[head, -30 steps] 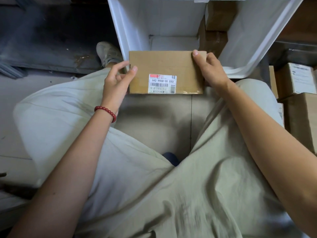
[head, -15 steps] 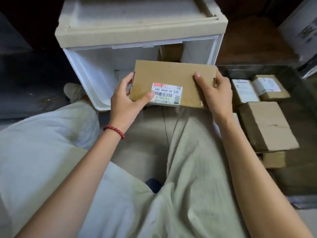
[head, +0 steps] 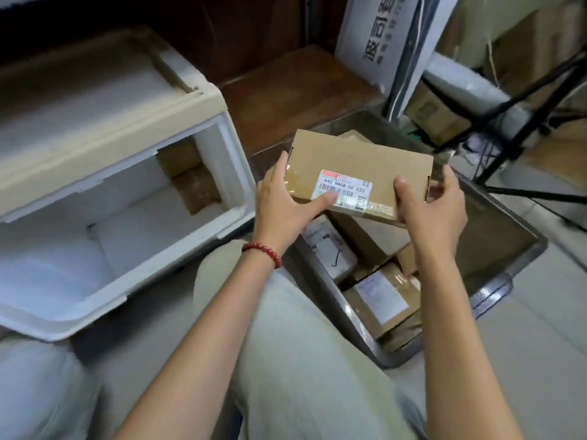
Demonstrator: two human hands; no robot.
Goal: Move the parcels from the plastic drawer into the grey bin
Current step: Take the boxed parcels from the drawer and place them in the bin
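Parcel (head: 359, 160) edges gripped by left hand (head: 282, 211), right hand (head: 435, 214), over grey bin (head: 502, 230).

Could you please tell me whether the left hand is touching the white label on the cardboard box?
Touching. The head view shows the left hand gripping the cardboard box, its thumb lying on a corner of the white label.

Only one wide-angle view is given — worn on the person's head, aimed forward and steeply down. The lap (head: 311, 360) is seen close below; the white drawer (head: 236, 173) is framed at left, the grey bin (head: 489, 236) at right.
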